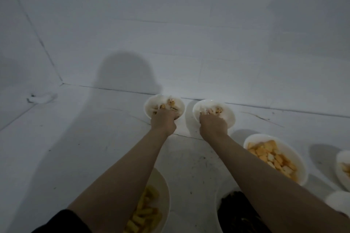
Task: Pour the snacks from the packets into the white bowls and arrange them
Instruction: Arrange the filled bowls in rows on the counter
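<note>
Two white bowls stand side by side at the far edge of the white surface, against the wall. My left hand (163, 122) grips the near rim of the left bowl (151, 103), which holds pale and orange snack pieces. My right hand (213, 124) grips the near rim of the right bowl (228, 111), which holds similar pieces. Fingers of both hands curl over the rims into the bowls. No packets are in view.
A bowl of orange square crackers (295, 154) sits at the right. Under my left forearm is a bowl of yellow sticks (164, 191); under the right, a bowl of dark snacks (234, 212). Two more bowls (343, 159) are cut off at the right edge.
</note>
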